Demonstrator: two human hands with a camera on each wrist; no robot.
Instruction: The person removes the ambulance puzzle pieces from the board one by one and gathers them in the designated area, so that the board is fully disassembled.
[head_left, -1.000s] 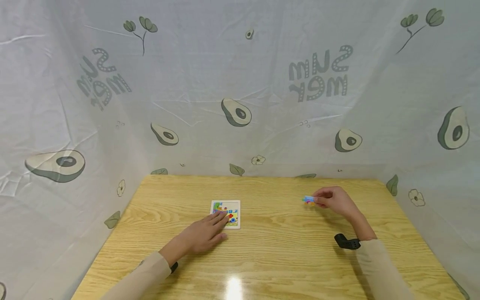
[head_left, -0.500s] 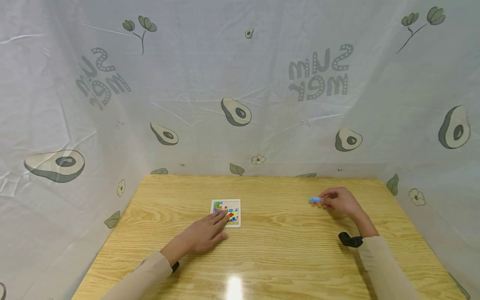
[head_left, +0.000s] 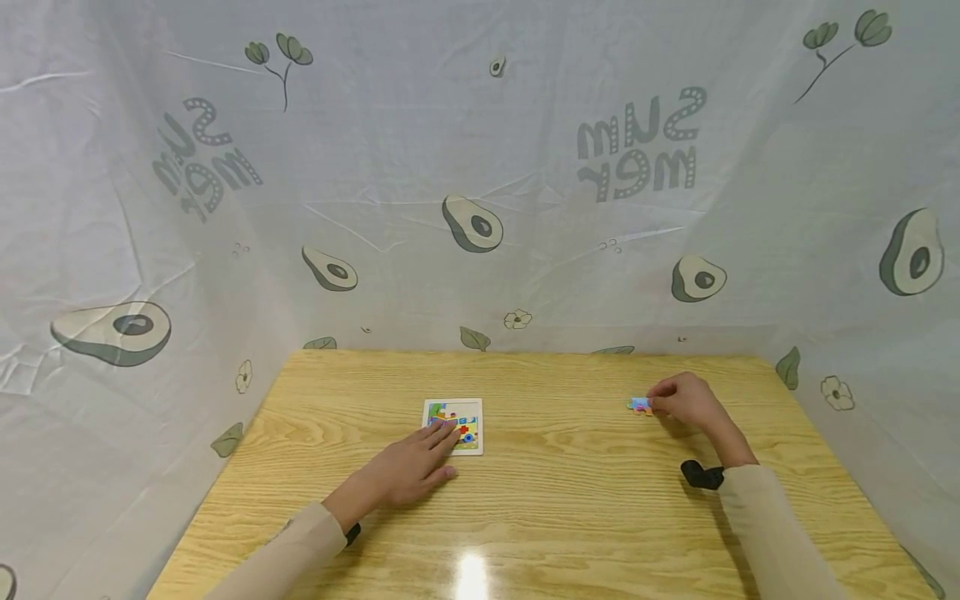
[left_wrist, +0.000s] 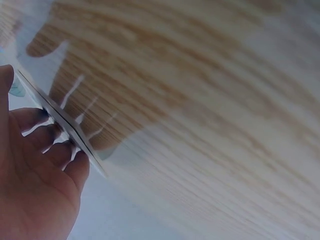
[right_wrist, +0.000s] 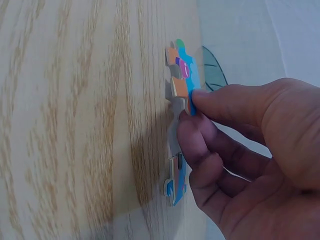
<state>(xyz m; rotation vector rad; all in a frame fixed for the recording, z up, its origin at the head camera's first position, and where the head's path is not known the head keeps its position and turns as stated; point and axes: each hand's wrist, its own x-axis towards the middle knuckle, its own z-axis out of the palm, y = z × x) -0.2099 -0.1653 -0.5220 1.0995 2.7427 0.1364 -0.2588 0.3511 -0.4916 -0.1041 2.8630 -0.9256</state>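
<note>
My left hand (head_left: pixel 408 467) lies with straight fingers over the lower left of a small white-framed jigsaw puzzle (head_left: pixel 480 427), hiding part of its colourful picture. In the left wrist view, the fingertips (left_wrist: pixel 80 159) are at the edge of the thin puzzle board (left_wrist: pixel 70 125). On the right side of the table, my right hand (head_left: pixel 690 402) pinches a blue, orange and pink puzzle piece (right_wrist: pixel 184 75) between thumb and finger, close over the wood. A second blue puzzle piece (right_wrist: pixel 176 185) shows in the right wrist view, beside the curled fingers and partly hidden by them.
Both hands work over a light wood-grain table (head_left: pixel 555 500). A pale curtain (head_left: pixel 480 167) printed with avocados and leaves rises along its back and sides. A black wrist camera (head_left: pixel 702 475) sits on the right wrist.
My right hand has moved a little to the right with the puzzle piece, which now lies lower and flatter. The left hand has stayed in place on the puzzle.
</note>
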